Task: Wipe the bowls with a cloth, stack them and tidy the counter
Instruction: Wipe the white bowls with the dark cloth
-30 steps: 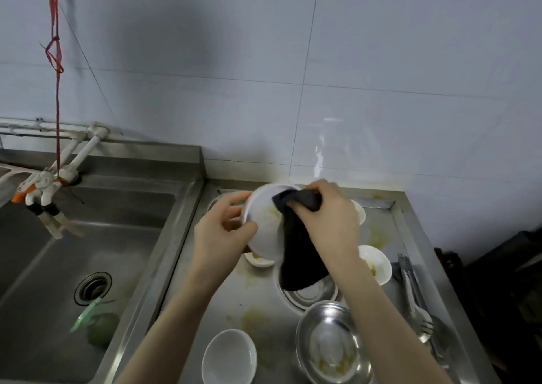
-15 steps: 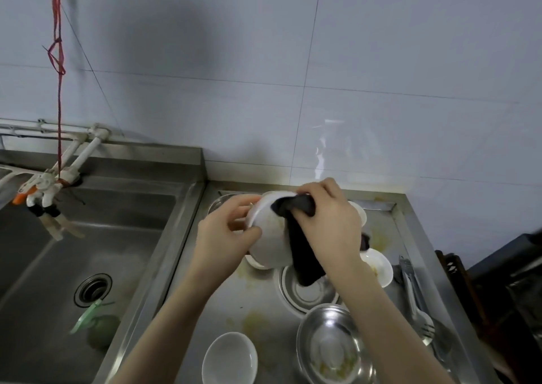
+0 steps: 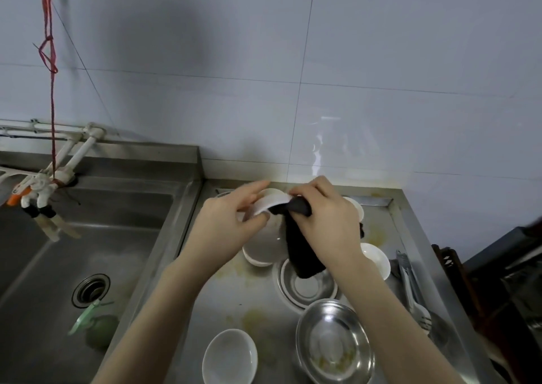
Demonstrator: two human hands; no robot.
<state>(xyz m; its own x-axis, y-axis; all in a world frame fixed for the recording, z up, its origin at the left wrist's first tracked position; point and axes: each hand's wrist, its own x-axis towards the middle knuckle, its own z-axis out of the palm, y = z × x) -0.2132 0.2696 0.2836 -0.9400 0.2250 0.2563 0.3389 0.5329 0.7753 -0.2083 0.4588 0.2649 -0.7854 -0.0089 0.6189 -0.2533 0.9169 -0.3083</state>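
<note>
Crowded counter, free room mostly at the near left

The counter [image 3: 223, 301] has bare steel along its left strip beside the sink [image 3: 88, 237], and a hand could pass there. The middle and right are blocked: a white bowl [image 3: 258, 254] lies under the hands, a plate [image 3: 306, 288] just near it, a steel bowl [image 3: 334, 342] touching the plate's near edge, another white bowl [image 3: 230, 357] in front. On the right edge, utensils [image 3: 410, 289] lie beside a small white bowl [image 3: 377, 259]. The wall [image 3: 293, 90] closes the back.

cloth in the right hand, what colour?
Black, or very dark. The dark wiping cloth hangs from the right hand; the head view, the only one, shows it.
</note>
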